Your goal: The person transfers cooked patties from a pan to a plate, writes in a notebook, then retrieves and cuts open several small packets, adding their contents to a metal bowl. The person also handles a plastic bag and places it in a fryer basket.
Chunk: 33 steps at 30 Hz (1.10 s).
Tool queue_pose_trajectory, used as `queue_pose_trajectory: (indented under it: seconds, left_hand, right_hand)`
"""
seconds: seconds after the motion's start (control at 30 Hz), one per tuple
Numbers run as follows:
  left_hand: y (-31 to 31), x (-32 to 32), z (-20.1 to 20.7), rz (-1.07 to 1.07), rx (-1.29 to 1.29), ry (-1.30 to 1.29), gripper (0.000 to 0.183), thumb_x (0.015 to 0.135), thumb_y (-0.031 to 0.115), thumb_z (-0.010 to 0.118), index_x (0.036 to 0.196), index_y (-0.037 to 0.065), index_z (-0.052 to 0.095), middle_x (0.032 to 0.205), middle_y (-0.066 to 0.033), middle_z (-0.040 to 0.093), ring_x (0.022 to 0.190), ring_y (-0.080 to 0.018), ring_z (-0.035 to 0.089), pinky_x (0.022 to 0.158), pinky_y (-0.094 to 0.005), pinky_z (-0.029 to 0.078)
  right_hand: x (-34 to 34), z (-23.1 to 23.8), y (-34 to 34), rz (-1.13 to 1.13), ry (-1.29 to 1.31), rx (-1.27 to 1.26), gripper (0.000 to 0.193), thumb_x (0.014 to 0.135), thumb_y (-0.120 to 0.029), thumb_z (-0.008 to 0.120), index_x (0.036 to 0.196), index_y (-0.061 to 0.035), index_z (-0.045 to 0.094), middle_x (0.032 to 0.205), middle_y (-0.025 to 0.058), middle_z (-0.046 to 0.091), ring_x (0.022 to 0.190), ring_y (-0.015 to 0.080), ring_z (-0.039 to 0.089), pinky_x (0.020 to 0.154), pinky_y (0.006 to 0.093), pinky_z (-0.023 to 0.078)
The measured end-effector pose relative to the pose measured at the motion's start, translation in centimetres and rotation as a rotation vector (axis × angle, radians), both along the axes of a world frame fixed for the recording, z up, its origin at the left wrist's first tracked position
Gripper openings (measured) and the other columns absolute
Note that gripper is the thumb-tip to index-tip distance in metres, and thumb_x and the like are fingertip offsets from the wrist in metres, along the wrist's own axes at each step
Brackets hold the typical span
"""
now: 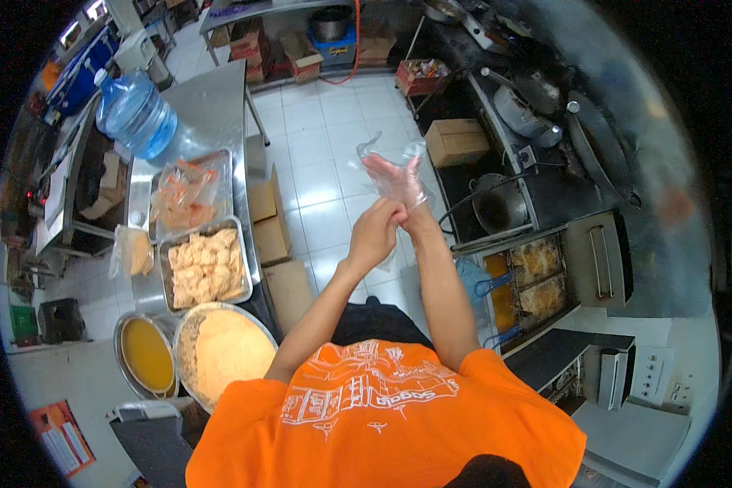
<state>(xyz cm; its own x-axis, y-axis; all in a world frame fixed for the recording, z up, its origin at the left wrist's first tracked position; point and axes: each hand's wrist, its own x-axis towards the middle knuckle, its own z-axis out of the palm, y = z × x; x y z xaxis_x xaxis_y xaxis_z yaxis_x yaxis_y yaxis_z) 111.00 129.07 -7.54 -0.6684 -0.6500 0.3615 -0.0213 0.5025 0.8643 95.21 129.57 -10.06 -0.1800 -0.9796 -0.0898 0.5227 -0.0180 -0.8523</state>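
Out in front of my body, my right hand (pixel 402 183) wears a loose, clear plastic glove (pixel 370 150) whose thin film sticks out past the fingertips. Its thumb and fingers are spread and hold nothing. My bare left hand (pixel 373 234) is closed at the right wrist, with the fingers pinching the glove's cuff. To my left stand a metal tray of pale coated chunks (pixel 210 264), a large bowl of light orange powder (pixel 234 348) and a smaller bowl of yellow liquid (pixel 148 353).
On the steel table (pixel 213 99) are a big water bottle (pixel 138 114) and a tray with an orange-stained plastic bag (pixel 189 193). At right is a deep fryer with wire baskets (pixel 542 296). Cardboard boxes (pixel 457 142) and a wok (pixel 498 207) sit near the tiled floor.
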Motion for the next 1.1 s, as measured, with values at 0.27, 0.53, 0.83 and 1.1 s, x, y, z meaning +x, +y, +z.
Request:
queue_pose_trajectory:
  seconds: [0.27,0.53,0.83,1.1]
  left_hand:
    - [1.5,2.5,-1.5,-0.159,0.063,0.012,0.005,0.096,0.003,0.062,0.097,-0.001,0.06,0.089,-0.0175,0.064,0.082,-0.0362,0.064,0.075,-0.0405,0.052]
    - [-3.2,6.4,-2.8,0.114,0.495,0.079,0.029,0.094,0.002,0.062,0.123,0.004,0.062,0.114,-0.0062,0.064,0.104,-0.0195,0.061,0.092,-0.0343,0.049]
    - [-5.1,5.7,-1.1,-0.061,0.564,0.303,0.048,0.089,-0.012,0.063,0.135,0.0,0.054,0.128,-0.0117,0.061,0.119,-0.0145,0.063,0.104,-0.031,0.051]
    - [-6.1,6.9,-3.4,-0.17,0.779,-0.152,0.043,0.092,0.003,0.076,0.132,0.003,0.061,0.112,-0.0061,0.069,0.091,-0.0104,0.067,0.082,-0.0234,0.055]
  right_hand:
    - [3.5,1.1,-0.5,-0.01,-0.244,0.105,0.084,0.098,-0.083,0.027,0.168,-0.0401,0.005,0.175,0.0114,0.01,0.16,0.04,0.008,0.122,0.0684,0.015]
    - [3.5,-0.8,3.1,-0.229,0.135,0.427,0.059,0.102,-0.056,0.058,0.137,-0.0089,0.055,0.124,0.0135,0.069,0.099,0.0249,0.069,0.079,0.0348,0.055]
    - [5.8,0.0,6.5,-0.366,0.343,0.356,0.02,0.093,-0.008,0.072,0.113,-0.003,0.069,0.095,0.003,0.068,0.078,0.0096,0.061,0.069,0.0256,0.05]
    - [0.3,0.1,7.8,-0.651,0.127,0.151,0.015,0.092,0.002,0.064,0.105,-0.0029,0.066,0.085,0.0021,0.066,0.072,0.0108,0.061,0.07,0.0247,0.051]
